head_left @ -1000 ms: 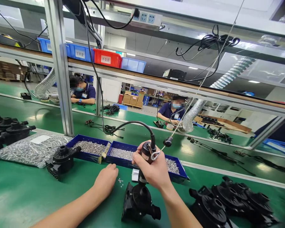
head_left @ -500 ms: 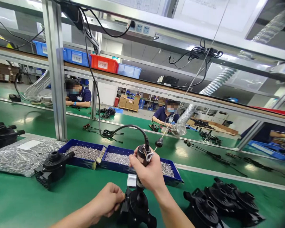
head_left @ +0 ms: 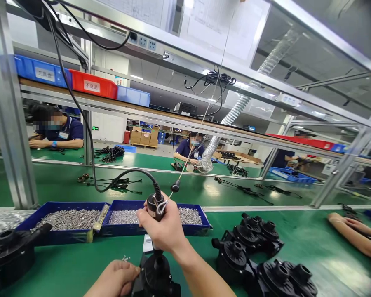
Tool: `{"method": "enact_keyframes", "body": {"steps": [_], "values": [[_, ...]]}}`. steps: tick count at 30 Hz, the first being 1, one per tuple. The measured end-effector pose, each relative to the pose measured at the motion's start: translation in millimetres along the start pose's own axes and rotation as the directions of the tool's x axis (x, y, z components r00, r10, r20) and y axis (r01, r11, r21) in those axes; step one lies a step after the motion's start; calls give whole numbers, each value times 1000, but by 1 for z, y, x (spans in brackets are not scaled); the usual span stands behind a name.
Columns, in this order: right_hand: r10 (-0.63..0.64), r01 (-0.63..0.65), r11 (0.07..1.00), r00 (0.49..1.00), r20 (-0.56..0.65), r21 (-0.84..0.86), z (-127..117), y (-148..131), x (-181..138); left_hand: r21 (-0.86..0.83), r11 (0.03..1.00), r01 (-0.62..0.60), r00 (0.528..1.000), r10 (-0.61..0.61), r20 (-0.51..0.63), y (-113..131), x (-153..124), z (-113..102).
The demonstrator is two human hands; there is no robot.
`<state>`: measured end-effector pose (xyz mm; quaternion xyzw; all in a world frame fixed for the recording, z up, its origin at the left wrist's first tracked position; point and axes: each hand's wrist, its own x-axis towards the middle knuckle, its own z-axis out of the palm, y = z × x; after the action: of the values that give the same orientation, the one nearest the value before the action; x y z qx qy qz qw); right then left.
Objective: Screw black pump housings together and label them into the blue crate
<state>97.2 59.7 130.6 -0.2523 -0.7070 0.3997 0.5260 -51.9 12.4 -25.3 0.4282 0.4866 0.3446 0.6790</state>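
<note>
In my right hand is a black electric screwdriver, held upright with a cable and a hanging cord at its top. Its lower end reaches down to a round black pump housing in front of me; the tip itself is hidden. My left hand is closed, thumb and fingers pinching the left side of this housing. Behind the hands stand a blue bin of small screws and another blue bin of longer screws. A few tiny pale parts lie on the green bench.
Several black pump housings stand on the right, and another housing at the left. A metal post rises at the left. Co-workers sit across the bench; another person's forearms rest at the far right.
My view has turned to the right, so the bins and hands appear farther left and more housings show. Both hands keep their hold, the screwdriver still above the same housing.
</note>
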Motion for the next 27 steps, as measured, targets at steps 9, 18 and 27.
{"method": "enact_keyframes", "body": {"steps": [9,18,27], "values": [[-13,13,1000,999,-53,8,-5,-9,2,-18,994,112,994,-111,22,36,-22,2],[66,-60,996,994,-90,70,-9,-7,3,31,999,30,996,-27,-82,30,-21,9],[46,-37,993,996,-76,116,-23,-3,8,-91,992,84,991,-93,-94,31,-16,12]]}}
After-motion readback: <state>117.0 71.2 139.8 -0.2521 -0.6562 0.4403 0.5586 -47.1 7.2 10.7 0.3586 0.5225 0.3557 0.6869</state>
